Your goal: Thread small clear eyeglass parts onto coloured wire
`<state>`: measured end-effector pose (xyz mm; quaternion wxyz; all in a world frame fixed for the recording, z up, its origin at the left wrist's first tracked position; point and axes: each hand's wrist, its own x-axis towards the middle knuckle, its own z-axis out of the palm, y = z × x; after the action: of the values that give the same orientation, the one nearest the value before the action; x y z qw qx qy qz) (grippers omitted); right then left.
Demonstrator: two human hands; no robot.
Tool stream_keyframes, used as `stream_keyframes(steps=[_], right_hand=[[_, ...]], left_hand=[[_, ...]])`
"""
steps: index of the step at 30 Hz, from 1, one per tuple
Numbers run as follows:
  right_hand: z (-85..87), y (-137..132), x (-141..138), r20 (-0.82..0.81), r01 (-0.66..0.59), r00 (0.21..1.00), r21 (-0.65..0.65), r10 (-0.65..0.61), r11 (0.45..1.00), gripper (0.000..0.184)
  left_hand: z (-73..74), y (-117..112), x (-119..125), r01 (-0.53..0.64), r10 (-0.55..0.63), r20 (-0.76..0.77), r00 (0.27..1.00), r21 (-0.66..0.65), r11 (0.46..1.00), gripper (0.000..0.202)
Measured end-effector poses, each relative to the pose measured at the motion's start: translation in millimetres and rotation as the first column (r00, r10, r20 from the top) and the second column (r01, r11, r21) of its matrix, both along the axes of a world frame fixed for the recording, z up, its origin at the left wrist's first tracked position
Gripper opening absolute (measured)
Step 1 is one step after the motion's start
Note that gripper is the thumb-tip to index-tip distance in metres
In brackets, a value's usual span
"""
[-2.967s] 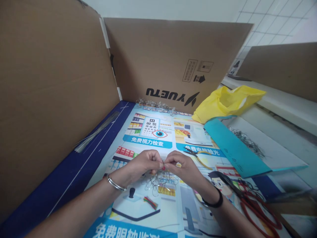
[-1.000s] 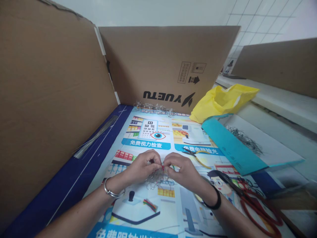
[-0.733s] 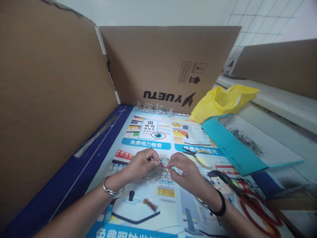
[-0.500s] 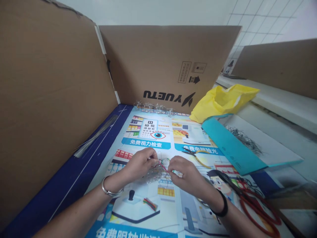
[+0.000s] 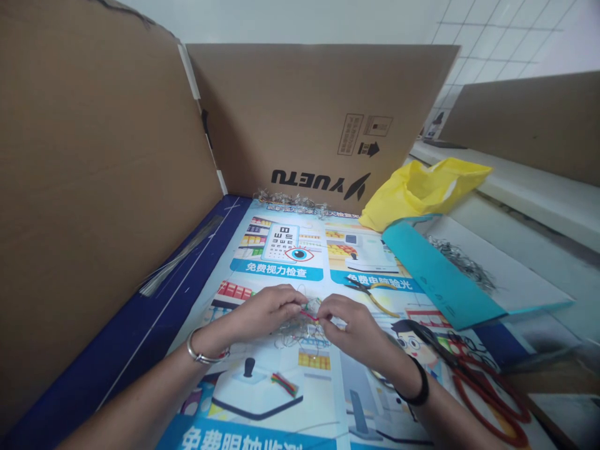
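Note:
My left hand (image 5: pixel 269 310) and my right hand (image 5: pixel 347 322) meet fingertip to fingertip over a printed poster (image 5: pixel 276 262) that covers the table. Both pinch a small tangle of thin wire with clear beads and a red piece (image 5: pixel 312 310). More loose wire loops (image 5: pixel 300 334) lie on the poster just under the hands. A silver bangle sits on my left wrist and a black band on my right.
Cardboard walls (image 5: pixel 304 119) stand at the left and back. Small yellow-handled pliers (image 5: pixel 372 294) lie right of the hands, red-handled cutters (image 5: pixel 487 387) nearer right. A teal folder (image 5: pixel 435 281), a yellow bag (image 5: pixel 422 187), a wire bundle (image 5: pixel 180 256) and a coloured strip bundle (image 5: pixel 284 381) lie around.
The hands parted slightly about half a second ago, showing a red strand between them, then closed together again. The view shifted a little.

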<state>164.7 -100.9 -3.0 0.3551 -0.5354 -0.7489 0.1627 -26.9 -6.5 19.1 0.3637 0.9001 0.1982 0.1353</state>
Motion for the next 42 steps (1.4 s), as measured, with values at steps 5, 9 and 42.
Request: stream_keyframes(steps=[5,9,42], right_hand=[[-1.2,0,0,-0.005,0.003,1.000,-0.007,-0.003,1.000,0.019],[-1.4,0,0,-0.029,-0.010,1.000,-0.005,0.009,1.000,0.019],[5.3,0,0,-0.084,0.009,0.996,-0.045,-0.013,0.999,0.016]], left_hand=[[-2.3,-1,0,0.026,-0.026,-0.010,1.000,0.023,0.999,0.018],[-0.7,-5,1,0.019,-0.016,-0.044,0.999,0.082,0.996,0.016],[-1.0,-31,9,-0.073,0.095,-0.072,0.993,0.263,0.962,0.013]])
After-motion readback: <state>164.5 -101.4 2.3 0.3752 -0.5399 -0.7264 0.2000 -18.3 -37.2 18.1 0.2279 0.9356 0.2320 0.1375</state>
